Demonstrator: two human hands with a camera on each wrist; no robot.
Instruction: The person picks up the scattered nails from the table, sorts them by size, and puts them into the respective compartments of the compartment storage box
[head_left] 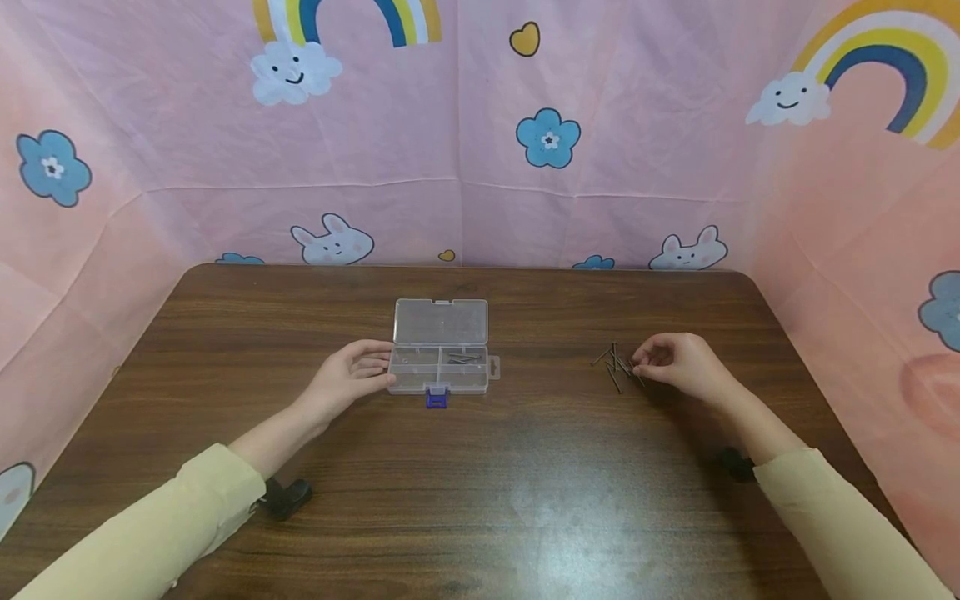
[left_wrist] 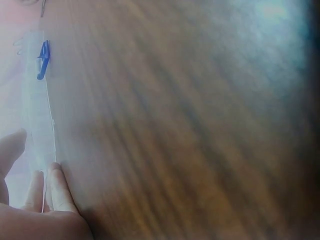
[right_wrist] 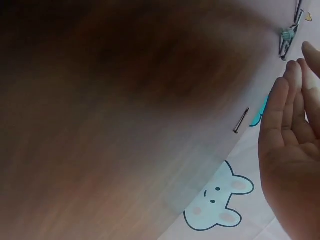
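Observation:
A clear plastic compartment box (head_left: 414, 379) stands on the table with its lid (head_left: 441, 322) raised at the back. Several slim metal nails or screws (head_left: 465, 358) lie in its rear right compartment. My left hand (head_left: 347, 377) holds the box's left end, thumb at the front corner and fingers along the side. More of these metal pieces (head_left: 615, 363) lie in a loose heap to the right. Beside the heap is my right hand (head_left: 675, 362), fingertips low over its right edge. In the right wrist view its thumb stands apart from the fingers, and one piece (right_wrist: 241, 121) lies separately.
A blue latch (head_left: 437, 397) hangs at the box's front, and a hanging tab (head_left: 494, 367) sticks out on its right. Brown wood-grain table (head_left: 525, 467) surrounds everything. Pink printed cloth (head_left: 480, 225) encloses the back and sides. Dark wrist devices (head_left: 285, 498) sit below both wrists.

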